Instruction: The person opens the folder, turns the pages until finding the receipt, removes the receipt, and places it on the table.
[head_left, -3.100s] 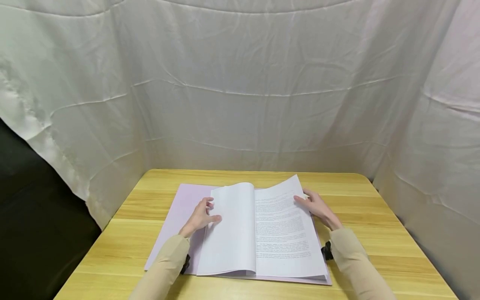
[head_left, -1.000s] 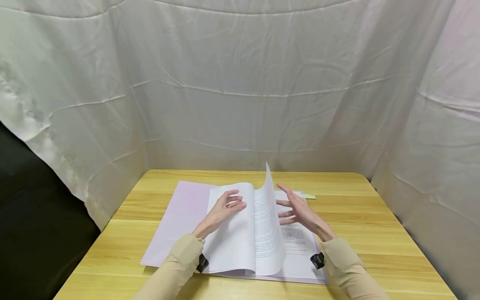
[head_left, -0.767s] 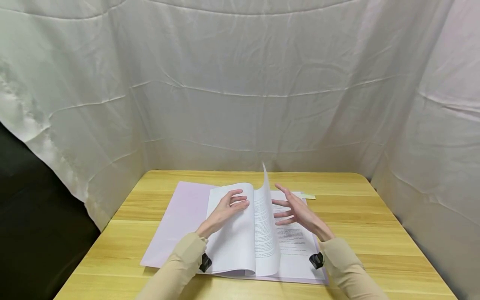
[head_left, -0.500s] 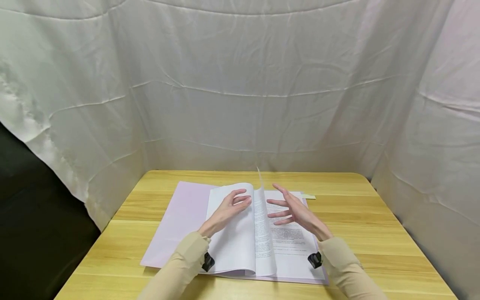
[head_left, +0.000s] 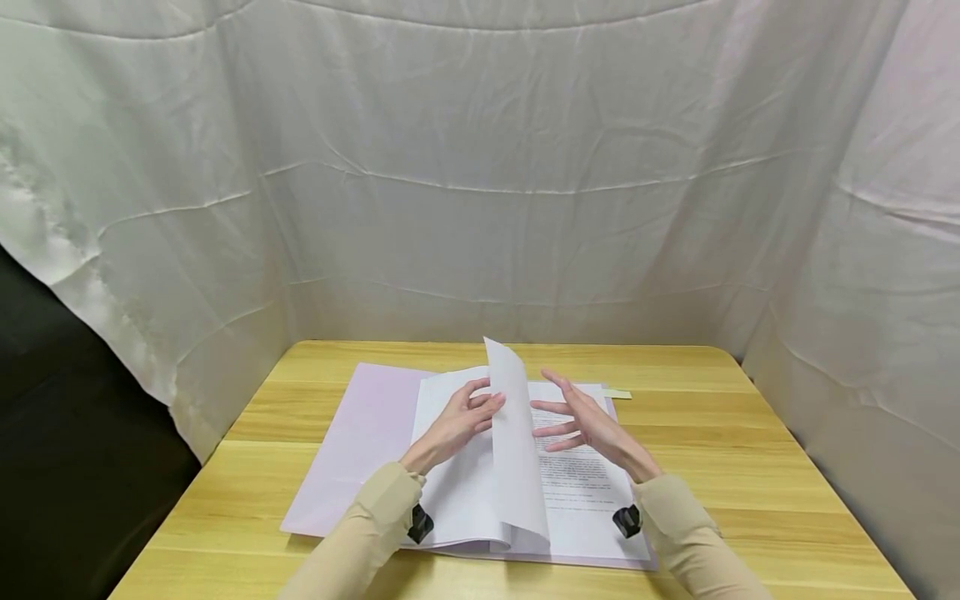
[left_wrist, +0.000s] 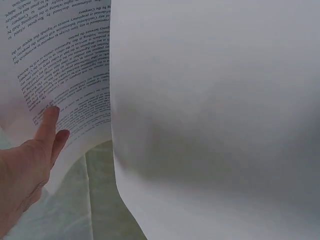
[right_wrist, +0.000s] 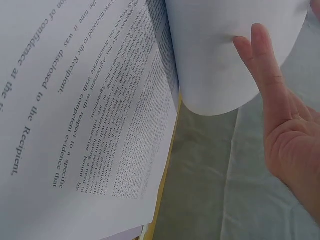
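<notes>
A stapled-looking stack of printed sheets lies on a lilac folder [head_left: 360, 442]. One page [head_left: 517, 450] stands up from it, curling leftward with its blank back facing right. My left hand [head_left: 457, 421] is over the blank turned-back sheets [head_left: 450, 508], its fingers relaxed. Its thumb meets the standing page's left edge; in the left wrist view its fingertips [left_wrist: 52, 112] lie against print. On the other side, my right hand [head_left: 592, 425] has its fingers spread and extended. Two of its fingertips [right_wrist: 260, 37] touch the page's blank side in the right wrist view. Printed text [head_left: 577, 479] shows beneath.
The folder rests on a wooden table [head_left: 750, 467] near its front edge. A pale yellow tab [head_left: 618, 394] sticks out at the folder's upper right. Grey cloth [head_left: 480, 233] hangs behind and at both sides. A dark area [head_left: 75, 433] is at far left.
The page has swung from lying flat at right to upright and over to the left. My right hand let go of its corner and followed leftward, fingers spreading; my left hand moved right to meet it.
</notes>
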